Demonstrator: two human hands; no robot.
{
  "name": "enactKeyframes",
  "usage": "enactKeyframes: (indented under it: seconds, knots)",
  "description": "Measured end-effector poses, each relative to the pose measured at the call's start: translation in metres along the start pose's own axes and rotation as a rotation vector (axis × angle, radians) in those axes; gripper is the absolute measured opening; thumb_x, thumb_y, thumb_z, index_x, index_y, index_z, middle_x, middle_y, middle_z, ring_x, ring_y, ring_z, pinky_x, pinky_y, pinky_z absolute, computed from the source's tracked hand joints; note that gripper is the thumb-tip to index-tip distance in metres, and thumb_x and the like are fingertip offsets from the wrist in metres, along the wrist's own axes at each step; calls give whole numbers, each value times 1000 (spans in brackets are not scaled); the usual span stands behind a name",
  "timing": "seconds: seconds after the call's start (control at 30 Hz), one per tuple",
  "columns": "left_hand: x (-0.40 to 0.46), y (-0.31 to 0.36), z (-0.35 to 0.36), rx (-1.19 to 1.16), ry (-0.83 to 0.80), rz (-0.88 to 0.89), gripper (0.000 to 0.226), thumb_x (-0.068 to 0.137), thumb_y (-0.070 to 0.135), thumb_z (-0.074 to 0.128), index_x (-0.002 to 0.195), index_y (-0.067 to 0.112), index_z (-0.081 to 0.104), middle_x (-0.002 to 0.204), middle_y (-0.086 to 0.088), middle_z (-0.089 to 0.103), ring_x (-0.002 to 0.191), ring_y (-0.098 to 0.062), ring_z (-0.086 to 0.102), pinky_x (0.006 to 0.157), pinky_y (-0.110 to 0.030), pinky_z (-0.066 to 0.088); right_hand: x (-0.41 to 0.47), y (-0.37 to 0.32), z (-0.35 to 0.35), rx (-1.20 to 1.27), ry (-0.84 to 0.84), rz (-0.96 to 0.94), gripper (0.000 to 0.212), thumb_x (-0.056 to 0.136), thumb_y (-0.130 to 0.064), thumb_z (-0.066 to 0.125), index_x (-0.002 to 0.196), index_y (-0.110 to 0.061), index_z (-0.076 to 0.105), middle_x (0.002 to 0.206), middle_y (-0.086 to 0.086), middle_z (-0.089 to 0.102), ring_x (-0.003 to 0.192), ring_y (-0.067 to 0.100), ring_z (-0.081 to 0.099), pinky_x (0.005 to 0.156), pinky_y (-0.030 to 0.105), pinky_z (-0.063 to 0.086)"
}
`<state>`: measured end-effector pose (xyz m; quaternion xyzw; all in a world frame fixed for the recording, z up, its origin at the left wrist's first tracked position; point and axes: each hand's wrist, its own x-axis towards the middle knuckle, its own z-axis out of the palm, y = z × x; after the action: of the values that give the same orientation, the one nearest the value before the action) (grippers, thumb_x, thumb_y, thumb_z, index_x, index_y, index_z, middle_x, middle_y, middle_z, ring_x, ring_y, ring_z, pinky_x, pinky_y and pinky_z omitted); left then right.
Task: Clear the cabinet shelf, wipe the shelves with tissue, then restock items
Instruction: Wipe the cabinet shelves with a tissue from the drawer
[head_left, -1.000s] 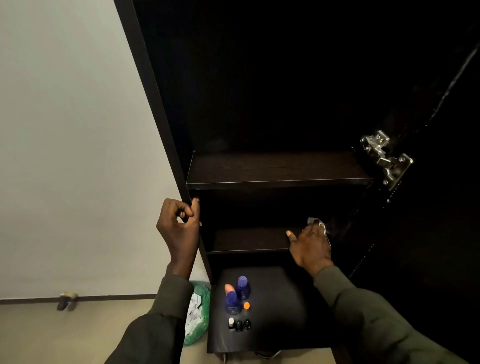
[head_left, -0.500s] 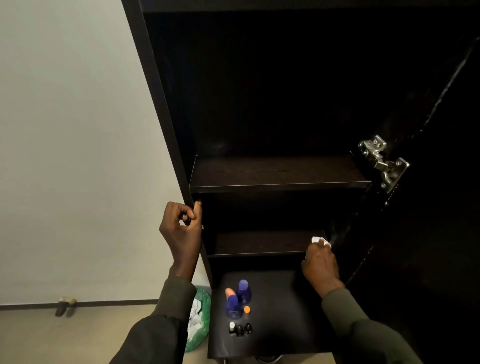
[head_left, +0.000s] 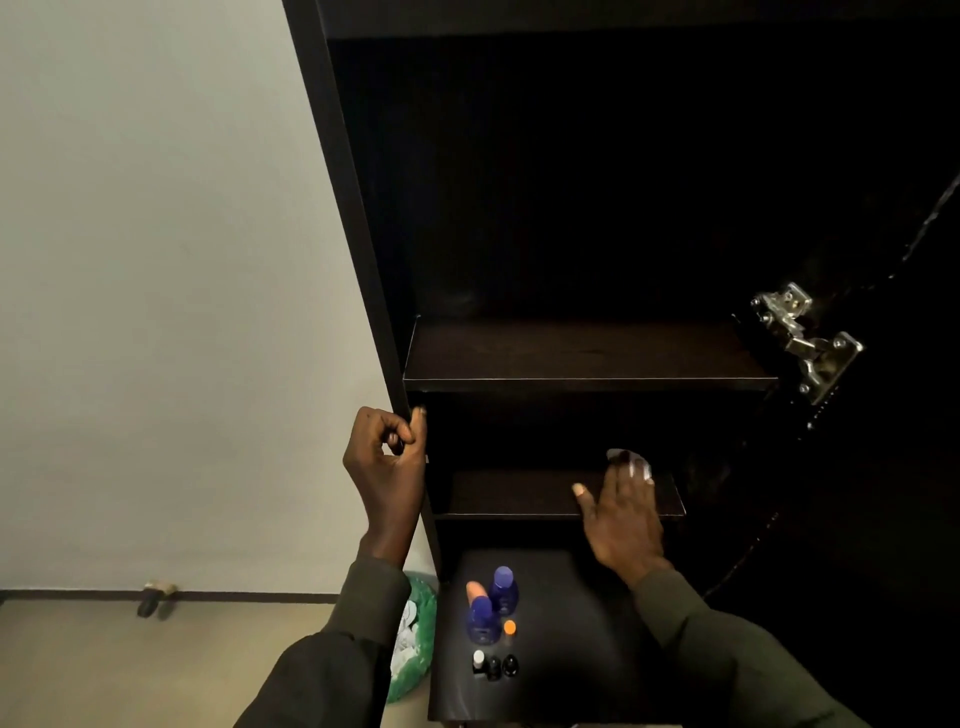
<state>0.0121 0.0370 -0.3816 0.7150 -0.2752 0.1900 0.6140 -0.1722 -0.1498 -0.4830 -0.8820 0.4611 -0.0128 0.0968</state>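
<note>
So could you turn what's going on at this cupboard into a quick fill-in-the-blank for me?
1. The right hand presses a white ____ onto the lower shelf.
2. The left hand grips the cabinet's ____ edge.
3. The bottles stand on a dark ____ below the shelves.

Missing: tissue; left; stool

Tissue on lower shelf (right end); bottles on stool below.

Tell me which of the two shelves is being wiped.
The lower shelf: the right hand presses white tissue flat on its right part. The upper shelf, just above, is bare and untouched.
</note>
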Motion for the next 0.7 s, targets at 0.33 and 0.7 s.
enactKeyframes:
  seconds: [0.33, 0.7]
  knots:
    - [0, -2, 0, 4, 3, -5, 34, 87, 2, 71, 65, 10, 47, 69, -4, 48, 62, -12, 45, 57, -18, 37, -40, -140, 40, 125, -12, -655, 72, 94, -43, 27, 149, 3, 28, 157, 22, 23, 149, 32, 9, 123, 45, 0]
    - [-1, -1, 0, 1, -3, -14, 33, 87, 0, 71, 66, 6, 48, 68, -3, 48, 62, -13, 44, 59, -17, 36, -40, -95, 18, 826, -150, -557, 65, 71, 23, 40, 110, -16, 75, 113, -1, 73, 113, 7, 63, 100, 19, 45]
